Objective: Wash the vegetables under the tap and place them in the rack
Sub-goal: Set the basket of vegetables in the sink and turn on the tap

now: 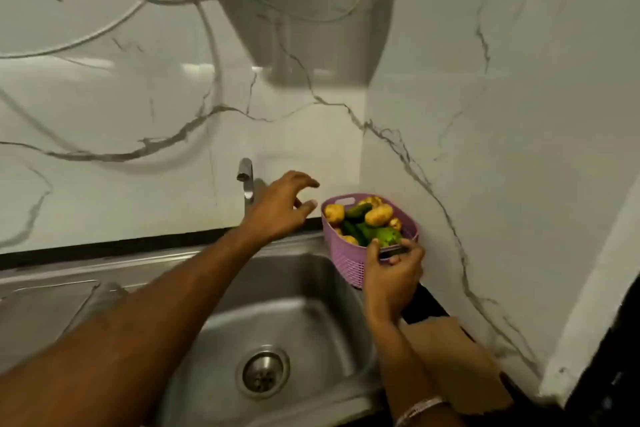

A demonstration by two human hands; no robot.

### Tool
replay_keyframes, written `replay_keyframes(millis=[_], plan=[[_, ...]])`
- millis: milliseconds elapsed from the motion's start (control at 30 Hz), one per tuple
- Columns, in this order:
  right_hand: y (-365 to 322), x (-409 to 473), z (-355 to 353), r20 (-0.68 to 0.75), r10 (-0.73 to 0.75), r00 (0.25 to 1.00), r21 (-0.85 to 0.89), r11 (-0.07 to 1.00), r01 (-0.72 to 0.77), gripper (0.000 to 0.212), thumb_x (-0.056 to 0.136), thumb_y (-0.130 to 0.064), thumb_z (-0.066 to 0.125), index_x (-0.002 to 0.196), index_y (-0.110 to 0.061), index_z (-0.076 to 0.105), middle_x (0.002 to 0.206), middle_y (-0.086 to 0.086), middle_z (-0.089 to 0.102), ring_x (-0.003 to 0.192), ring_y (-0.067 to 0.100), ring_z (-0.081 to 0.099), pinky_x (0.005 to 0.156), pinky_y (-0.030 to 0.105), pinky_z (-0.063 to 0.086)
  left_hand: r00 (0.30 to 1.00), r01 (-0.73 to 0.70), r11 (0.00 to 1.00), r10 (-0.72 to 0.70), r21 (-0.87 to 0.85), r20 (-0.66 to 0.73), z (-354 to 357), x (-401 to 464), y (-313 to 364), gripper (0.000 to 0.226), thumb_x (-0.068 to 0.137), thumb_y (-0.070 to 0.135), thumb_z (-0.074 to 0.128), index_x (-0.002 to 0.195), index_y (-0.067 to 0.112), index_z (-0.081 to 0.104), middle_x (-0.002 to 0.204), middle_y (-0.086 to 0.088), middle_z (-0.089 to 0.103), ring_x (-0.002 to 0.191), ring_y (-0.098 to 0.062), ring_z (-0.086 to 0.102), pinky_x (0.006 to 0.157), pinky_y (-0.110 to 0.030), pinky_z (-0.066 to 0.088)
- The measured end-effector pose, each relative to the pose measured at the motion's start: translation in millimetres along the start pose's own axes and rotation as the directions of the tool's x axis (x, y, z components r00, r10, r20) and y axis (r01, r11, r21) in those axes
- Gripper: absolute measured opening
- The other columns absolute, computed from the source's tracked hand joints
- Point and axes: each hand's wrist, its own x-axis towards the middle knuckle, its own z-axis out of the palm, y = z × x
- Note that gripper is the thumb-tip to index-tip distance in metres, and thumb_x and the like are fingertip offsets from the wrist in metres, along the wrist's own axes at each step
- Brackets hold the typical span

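The right hand [393,265] grips the purple basket's [346,258] near handle to steady it — the left hand [280,208], fingers spread and empty, reaches toward the far rim.

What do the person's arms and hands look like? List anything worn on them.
Both forearms are bare, with no sleeves in view, and no gloves cover either hand. The right arm carries a thin, pale metallic bangle at the wrist, near the lower edge of the picture. The left hand and its wrist show no jewellery or watch. No rings can be made out on the right hand; the picture is too soft to be certain.
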Motion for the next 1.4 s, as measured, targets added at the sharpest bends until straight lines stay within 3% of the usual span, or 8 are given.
replay_keyframes(millis=[167, 267, 500, 767, 933, 1100, 1233, 1400], plan=[[10.6, 27.4, 18.3, -0.135, 0.124, 0.983, 0.121, 0.987, -0.108, 0.056, 0.076, -0.025, 0.087, 0.119, -0.011, 0.054, 0.077, 0.003, 0.059, 0.074, 0.026, 0.063, 0.073, 0.043, 0.057, 0.931, 0.347, 0.924, -0.32, -0.16, 0.174, 66.8, 24.4, -34.2, 0.056, 0.102, 0.043, 0.054, 0.15, 0.014, 0.046, 0.154, -0.008, 0.046, 0.128, -0.028, 0.057, 0.106, -0.04, 0.047], [19.6, 32.7, 24.4, -0.166, 0.151, 0.974, 0.138, 0.982, -0.129, 0.05, 0.076, -0.022, 0.086, 0.115, -0.01, 0.057, 0.072, 0.008, 0.061, 0.064, 0.021, 0.06, 0.064, 0.034, 0.053, 0.872, 0.482, 0.822, -0.418, -0.304, 0.254, 96.4, 49.9, -47.6, 0.061, 0.105, 0.045, 0.048, 0.155, 0.013, 0.037, 0.158, -0.009, 0.041, 0.139, -0.029, 0.047, 0.114, -0.042, 0.041], [25.8, 37.9, 28.5, -0.183, 0.094, 0.979, 0.143, 0.987, -0.068, 0.047, 0.076, -0.015, 0.086, 0.111, -0.005, 0.057, 0.071, 0.011, 0.061, 0.056, 0.014, 0.055, 0.053, 0.011, 0.04, 0.751, 0.659, 0.577, -0.528, -0.482, 0.396, 128.4, 105.5, -56.9, 0.063, 0.089, -0.007, 0.053, 0.15, 0.005, 0.042, 0.139, -0.017, 0.054, 0.12, -0.033, 0.057, 0.091, -0.04, 0.054], [29.3, 41.3, 28.0, -0.164, 0.178, 0.97, 0.126, 0.979, -0.159, 0.029, 0.083, -0.018, 0.081, 0.098, -0.003, 0.063, 0.076, 0.006, 0.062, 0.062, 0.009, 0.054, 0.054, 0.006, 0.04, 0.724, 0.681, 0.653, -0.535, -0.332, 0.435, 103.7, 81.8, -87.4, 0.039, 0.082, -0.003, 0.064, 0.121, 0.004, 0.064, 0.106, -0.016, 0.068, 0.09, -0.027, 0.067, 0.08, -0.038, 0.059], [32.8, 40.9, 31.2, 0.003, 0.077, 0.997, -0.025, 0.997, -0.077, 0.028, 0.086, -0.032, 0.072, 0.075, -0.008, 0.066, 0.078, 0.012, 0.067, 0.072, 0.027, 0.06, 0.072, 0.035, 0.05, 0.638, 0.77, 0.513, -0.632, -0.379, 0.44, 74.1, 14.3, -92.2, 0.02, 0.08, -0.009, 0.053, 0.088, 0.005, 0.066, 0.072, -0.012, 0.06, 0.06, -0.02, 0.055, 0.051, -0.023, 0.048], [25.3, 19.9, 40.9, 0.269, -0.053, 0.962, -0.199, 0.974, 0.11, 0.026, 0.095, -0.022, 0.063, 0.074, -0.006, 0.065, 0.093, 0.018, 0.063, 0.08, 0.033, 0.058, 0.077, 0.037, 0.044, 0.527, 0.79, 0.265, -0.755, -0.552, 0.392, 52.0, -65.8, -108.0, 0.023, 0.082, -0.01, 0.052, 0.095, 0.004, 0.065, 0.077, -0.013, 0.063, 0.067, -0.022, 0.061, 0.063, -0.032, 0.057], [37.8, -3.6, 61.7, 0.495, 0.033, 0.868, -0.346, 0.924, 0.162, 0.032, 0.097, -0.026, 0.06, 0.079, -0.002, 0.071, 0.088, 0.022, 0.07, 0.084, 0.036, 0.066, 0.074, 0.037, 0.046, 0.439, 0.759, 0.169, -0.846, -0.629, 0.302, 39.5, -117.0, -130.6, 0.026, 0.078, -0.01, 0.058, 0.098, 0.005, 0.067, 0.086, -0.015, 0.069, 0.081, -0.027, 0.067, 0.086, -0.045, 0.059], [56.7, -26.4, 102.1, 0.703, 0.18, 0.688, -0.513, 0.798, 0.316, 0.036, 0.098, -0.031, 0.056, 0.095, 0.0, 0.075, 0.099, 0.022, 0.074, 0.096, 0.036, 0.07, 0.083, 0.039, 0.053, 0.361, 0.764, 0.157, -0.908, -0.626, 0.213, 40.2, -164.1, -157.4, 0.02, 0.078, -0.013, 0.061, 0.092, 0.001, 0.069, 0.082, -0.018, 0.066, 0.068, -0.025, 0.063, 0.057, -0.032, 0.056]])
